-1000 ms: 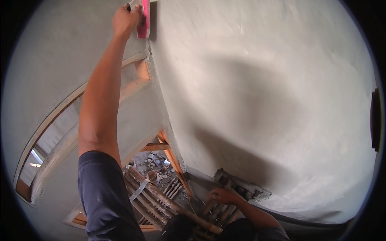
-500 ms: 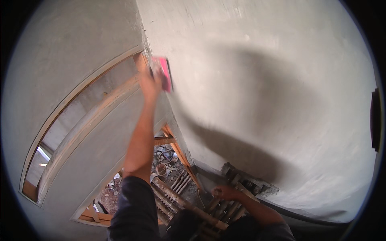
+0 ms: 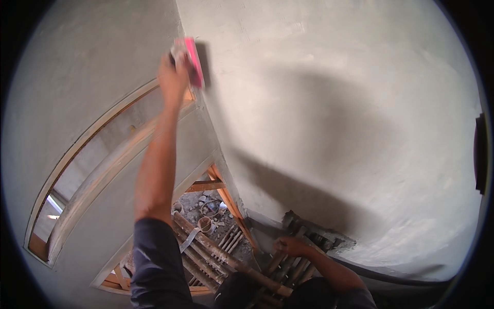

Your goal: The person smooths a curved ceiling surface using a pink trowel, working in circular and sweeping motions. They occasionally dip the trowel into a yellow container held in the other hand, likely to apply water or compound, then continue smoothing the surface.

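Note:
My left hand (image 3: 174, 74) is raised high, fingers wrapped round the grip of a pink plastering float (image 3: 193, 62). The flat pink board is tilted on edge and faces the right-hand wall (image 3: 329, 41), close to the inside corner; its dark shadow falls just beside it. Whether the board touches the plaster, I cannot tell. Low down on the right, my right hand (image 3: 290, 246) hangs by the base of that wall with its fingers curled in. What it holds, if anything, is hidden.
The left wall (image 3: 103, 41) has a curved, wood-edged opening (image 3: 98, 139) and a lower wooden-framed opening (image 3: 226, 193). Beneath me lie several bamboo poles (image 3: 206, 252), with rubble and a bucket (image 3: 206, 224) below. A rough broken gap (image 3: 319, 234) cuts the right wall's foot.
My left hand has carried the float up and slightly left along the corner, above the curved opening's end. The right hand has stayed almost where it was.

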Demonstrator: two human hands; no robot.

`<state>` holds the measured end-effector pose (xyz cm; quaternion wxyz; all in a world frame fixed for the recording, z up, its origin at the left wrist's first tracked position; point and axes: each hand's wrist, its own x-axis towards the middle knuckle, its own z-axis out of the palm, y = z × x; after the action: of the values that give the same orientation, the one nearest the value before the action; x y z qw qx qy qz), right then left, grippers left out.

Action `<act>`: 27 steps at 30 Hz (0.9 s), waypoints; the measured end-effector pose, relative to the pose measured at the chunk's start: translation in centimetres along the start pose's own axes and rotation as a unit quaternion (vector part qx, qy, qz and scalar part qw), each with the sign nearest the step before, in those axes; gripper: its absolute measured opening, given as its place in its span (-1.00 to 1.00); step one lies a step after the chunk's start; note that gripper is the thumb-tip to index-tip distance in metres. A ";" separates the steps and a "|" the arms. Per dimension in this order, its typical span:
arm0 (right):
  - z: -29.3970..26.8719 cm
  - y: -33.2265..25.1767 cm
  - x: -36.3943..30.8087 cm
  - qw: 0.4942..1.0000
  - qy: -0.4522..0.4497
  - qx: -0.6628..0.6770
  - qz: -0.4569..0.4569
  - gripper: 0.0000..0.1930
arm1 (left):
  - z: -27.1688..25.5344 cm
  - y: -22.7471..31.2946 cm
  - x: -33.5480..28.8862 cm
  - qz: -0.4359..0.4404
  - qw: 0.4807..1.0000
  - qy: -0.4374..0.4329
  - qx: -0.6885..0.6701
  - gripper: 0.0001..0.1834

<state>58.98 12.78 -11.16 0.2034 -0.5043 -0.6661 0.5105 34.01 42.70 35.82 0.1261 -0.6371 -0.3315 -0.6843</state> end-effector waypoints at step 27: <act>0.3 -0.7 1.0 0.999 0.029 0.038 0.021 -0.63 | 5.7 9.2 -23.5 0.017 0.982 -0.137 -0.125 -0.55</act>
<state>57.95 13.54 -10.90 0.2303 -0.5248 -0.6293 0.5249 47.67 33.38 15.85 0.0105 -0.7413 -0.2465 -0.6242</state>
